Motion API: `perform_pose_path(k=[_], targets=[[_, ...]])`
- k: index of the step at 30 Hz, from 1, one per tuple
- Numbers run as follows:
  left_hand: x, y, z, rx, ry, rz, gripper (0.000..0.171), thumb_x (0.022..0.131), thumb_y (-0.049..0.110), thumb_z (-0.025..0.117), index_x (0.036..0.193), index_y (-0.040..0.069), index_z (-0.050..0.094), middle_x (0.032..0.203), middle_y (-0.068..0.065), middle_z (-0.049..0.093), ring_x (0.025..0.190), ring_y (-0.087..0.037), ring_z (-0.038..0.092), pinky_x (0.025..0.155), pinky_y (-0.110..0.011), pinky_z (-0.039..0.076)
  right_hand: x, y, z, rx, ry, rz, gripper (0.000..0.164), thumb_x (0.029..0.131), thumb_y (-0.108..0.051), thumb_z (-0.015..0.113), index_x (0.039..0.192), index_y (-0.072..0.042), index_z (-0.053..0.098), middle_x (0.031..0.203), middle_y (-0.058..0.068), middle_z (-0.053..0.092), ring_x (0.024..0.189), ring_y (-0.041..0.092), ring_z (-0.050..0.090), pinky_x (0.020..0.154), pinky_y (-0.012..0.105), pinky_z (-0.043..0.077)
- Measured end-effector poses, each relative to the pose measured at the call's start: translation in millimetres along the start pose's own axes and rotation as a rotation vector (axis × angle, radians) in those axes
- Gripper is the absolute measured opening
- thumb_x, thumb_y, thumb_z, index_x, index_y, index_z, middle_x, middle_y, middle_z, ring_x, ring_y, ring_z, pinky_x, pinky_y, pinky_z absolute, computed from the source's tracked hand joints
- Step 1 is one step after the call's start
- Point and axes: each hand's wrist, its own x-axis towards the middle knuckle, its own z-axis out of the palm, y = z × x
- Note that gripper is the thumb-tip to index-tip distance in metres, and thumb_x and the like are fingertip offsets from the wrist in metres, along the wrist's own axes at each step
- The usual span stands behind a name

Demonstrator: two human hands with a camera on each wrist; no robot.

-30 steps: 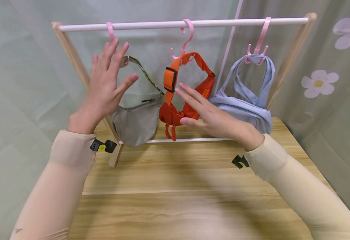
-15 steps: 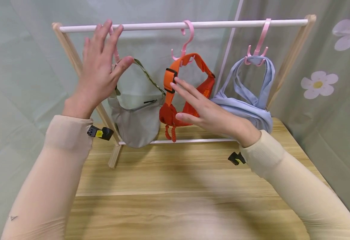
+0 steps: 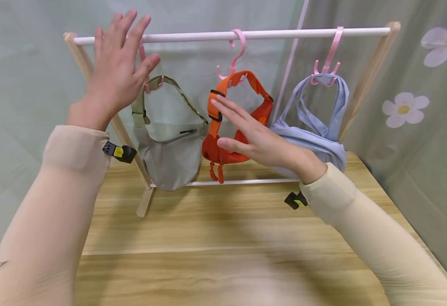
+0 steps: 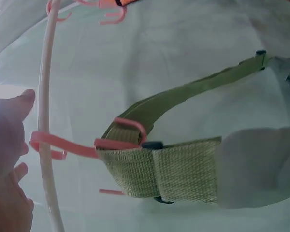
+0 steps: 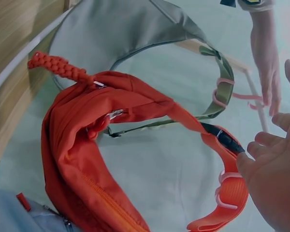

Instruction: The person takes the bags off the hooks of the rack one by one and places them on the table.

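My left hand [image 3: 112, 72], fingers straight and spread, is raised at the left part of the white rod [image 3: 192, 37]. In the left wrist view a gap shows between its fingers and the rod, near a pink hook [image 4: 67, 146]. From this hook a grey shoulder bag [image 3: 171, 159] hangs by its olive strap [image 4: 183, 171]. My right hand [image 3: 263, 142] holds nothing; its extended fingers are in front of the orange-red sling bag [image 3: 227, 151], near the strap buckle. Whether they touch it I cannot tell. The sling bag hangs from the middle pink hook [image 3: 240, 49].
A light blue bag [image 3: 315, 144] hangs from the right pink hook [image 3: 335, 46]. Wooden legs [image 3: 368, 80] hold up the rack, which stands on a wood-grain table [image 3: 208, 238]. Behind it hangs a pale curtain [image 3: 192, 17]; white flowers [image 3: 405, 109] decorate the right side.
My left hand has moved up and to the left, from in front of the grey bag's strap to rod height, uncovering the strap. My right hand has shifted slightly left. The bags still hang.
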Motion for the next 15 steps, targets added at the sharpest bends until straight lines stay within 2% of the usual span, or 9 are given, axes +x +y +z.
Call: perform_pose_path(k=[5, 7, 12, 15], targets=[[4.9, -3.1, 0.4, 0.011, -0.04, -0.023, 0.063, 0.113, 0.038, 0.039, 0.168, 0.017, 0.017, 0.175, -0.006, 0.01, 0.161, -0.024, -0.002, 0.124, -0.049, -0.015, 9.3, -4.0, 3.1, 0.042, -0.003, 0.007, 0.076, 0.107, -0.032, 0.06, 0.169, -0.028, 0.014, 0.173, -0.016, 0.005, 0.156, 0.002, 0.01, 0.126, 0.038, 0.021], [5.4, -3.8, 2.5, -0.004, -0.034, -0.034, 0.061, 0.113, 0.036, 0.038, 0.168, 0.016, 0.019, 0.173, -0.007, 0.016, 0.161, -0.024, 0.003, 0.124, -0.049, -0.015, 13.9, -6.0, 5.2, 0.059, -0.005, 0.005, 0.076, 0.108, -0.032, 0.06, 0.169, -0.029, 0.015, 0.172, -0.018, 0.005, 0.155, 0.001, 0.009, 0.126, 0.037, 0.021], [7.2, -1.6, 5.8, -0.068, 0.001, -0.081, 0.056, 0.114, 0.031, 0.035, 0.167, 0.016, 0.025, 0.167, -0.008, 0.033, 0.158, -0.023, 0.019, 0.124, -0.042, -0.016, 26.8, -10.1, 9.3, 0.079, 0.001, -0.008, 0.075, 0.107, -0.034, 0.059, 0.169, -0.028, 0.016, 0.172, -0.014, 0.009, 0.155, 0.0, 0.01, 0.125, 0.034, 0.021], [9.1, 1.5, 6.3, -0.085, 0.015, -0.11, 0.053, 0.114, 0.03, 0.034, 0.165, 0.017, 0.031, 0.165, -0.008, 0.037, 0.156, -0.024, 0.023, 0.125, -0.041, -0.014, 36.1, -11.3, 10.5, 0.061, 0.01, -0.008, 0.076, 0.107, -0.034, 0.059, 0.169, -0.024, 0.016, 0.173, -0.007, 0.013, 0.154, 0.001, 0.013, 0.125, 0.035, 0.021]])
